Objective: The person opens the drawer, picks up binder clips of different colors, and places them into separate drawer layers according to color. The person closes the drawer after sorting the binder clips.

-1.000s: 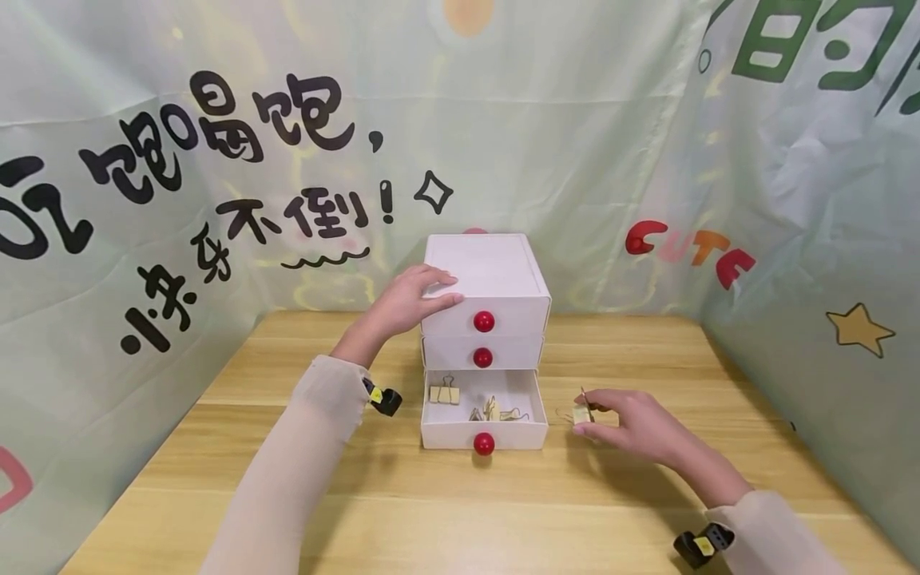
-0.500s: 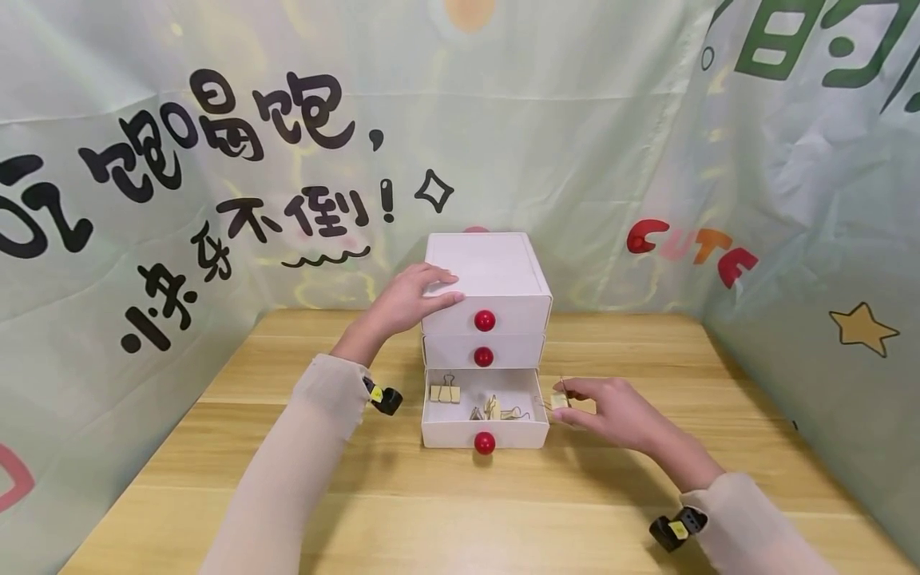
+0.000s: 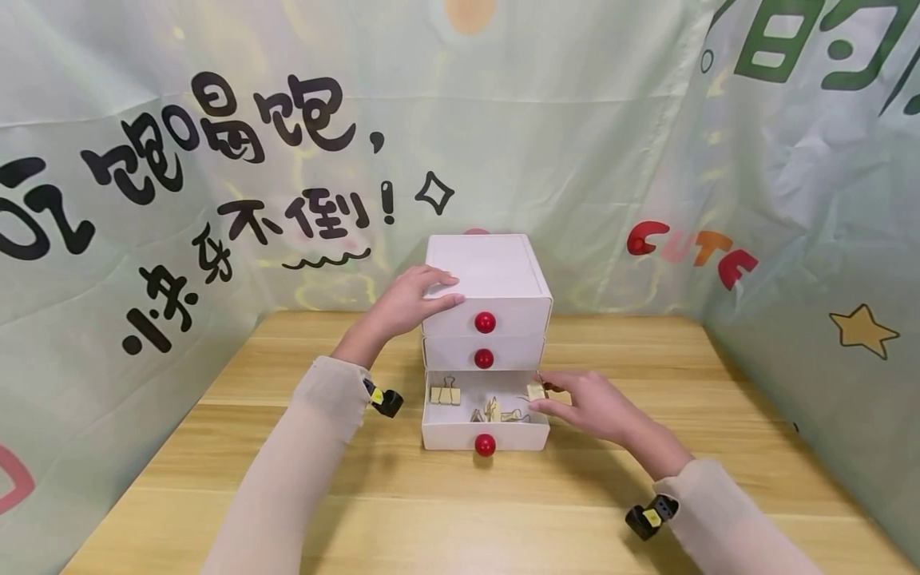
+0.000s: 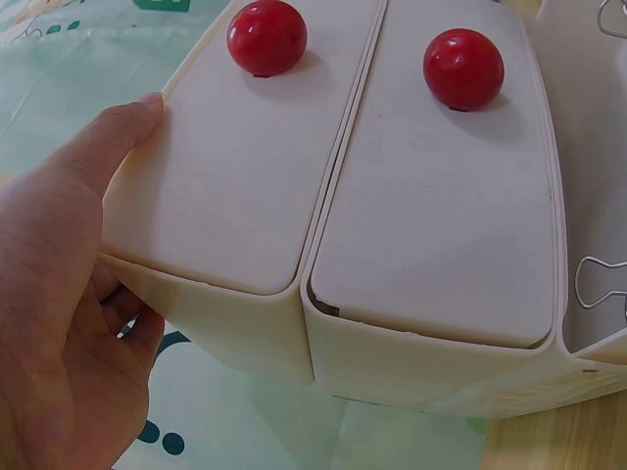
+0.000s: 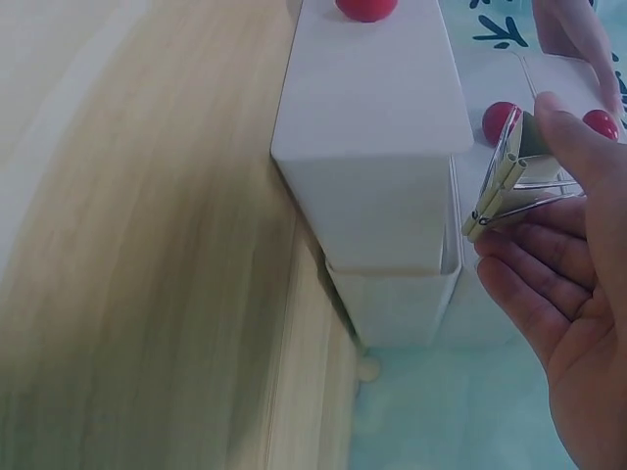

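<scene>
A white three-drawer organizer (image 3: 480,267) with red knobs stands on the table, its bottom drawer (image 3: 485,435) pulled out. My left hand (image 3: 411,302) rests on the organizer's top left corner, thumb along the front edge in the left wrist view (image 4: 59,294). Between the thumb and fingers of my right hand (image 3: 596,405) is a pale yellow binder clip (image 5: 509,181), pinched over the drawer's right wall. Inside the drawer, one binder clip (image 3: 446,396) sits at the back left, and several more binder clips (image 3: 493,411) lie near the front.
The wooden table (image 3: 460,511) extends to both sides of the organizer. A printed fabric backdrop (image 3: 539,120) encloses the back and sides. The middle drawer (image 3: 453,353) and the top drawer (image 3: 453,321) are pushed in.
My right hand has moved left with the binder clip, from beside the drawer to over its right wall. The left hand has stayed on the organizer.
</scene>
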Motion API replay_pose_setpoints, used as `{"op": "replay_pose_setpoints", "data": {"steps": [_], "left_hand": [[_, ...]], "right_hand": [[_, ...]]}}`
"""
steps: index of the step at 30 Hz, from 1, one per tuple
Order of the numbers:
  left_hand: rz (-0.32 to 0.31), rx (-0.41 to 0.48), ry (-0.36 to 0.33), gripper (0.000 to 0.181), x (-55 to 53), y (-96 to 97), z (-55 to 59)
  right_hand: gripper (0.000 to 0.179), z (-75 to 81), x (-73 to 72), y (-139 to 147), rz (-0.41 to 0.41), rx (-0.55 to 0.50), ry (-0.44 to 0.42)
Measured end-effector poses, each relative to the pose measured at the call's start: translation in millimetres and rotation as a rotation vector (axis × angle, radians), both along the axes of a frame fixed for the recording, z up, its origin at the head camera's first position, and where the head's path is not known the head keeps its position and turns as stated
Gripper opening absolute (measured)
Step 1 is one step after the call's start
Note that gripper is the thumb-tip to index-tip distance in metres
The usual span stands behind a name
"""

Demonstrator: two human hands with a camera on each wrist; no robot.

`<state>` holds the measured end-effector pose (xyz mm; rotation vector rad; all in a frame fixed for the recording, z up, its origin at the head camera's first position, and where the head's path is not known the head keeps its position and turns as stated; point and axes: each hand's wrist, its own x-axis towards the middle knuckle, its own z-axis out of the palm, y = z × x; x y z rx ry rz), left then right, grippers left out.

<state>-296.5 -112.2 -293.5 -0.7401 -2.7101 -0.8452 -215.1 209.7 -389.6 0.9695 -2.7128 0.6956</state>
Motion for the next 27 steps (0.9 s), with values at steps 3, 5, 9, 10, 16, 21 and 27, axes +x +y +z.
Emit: {"op": "replay_pose_setpoints", "data": {"steps": [3,5,9,10,16,21,27], "left_hand": [[-0.004,-0.002,0.007,0.051,-0.4,-0.1,0.2],[-0.004,-0.001,0.007,0.051,-0.4,-0.3,0.4],[-0.003,-0.003,0.012,0.051,-0.4,-0.8,0.5],[-0.003,-0.003,0.013,0.051,-0.5,-0.9,0.4],[-0.008,-0.003,0.016,0.052,-0.8,-0.8,-0.3],[-0.009,-0.001,0.014,0.052,-0.3,-0.5,-1.4],[-0.009,0.003,0.022,0.051,-0.6,-0.7,-2.0]], "right_hand": [[0.062,1.1,-1.8,-5.4,0.007,0.007,0.011],[0.06,1.7,-3.3,-9.4,0.012,0.016,0.021],[0.057,1.3,-7.8,-18.5,0.018,0.054,0.041],[0.056,0.8,-9.1,-20.5,0.021,0.063,0.045],[0.057,-5.1,-15.9,-30.3,0.025,0.092,0.066],[0.056,-10.7,-19.9,-34.7,0.024,0.11,0.067],[0.052,-12.9,-21.5,-36.8,0.022,0.108,0.075]]}}
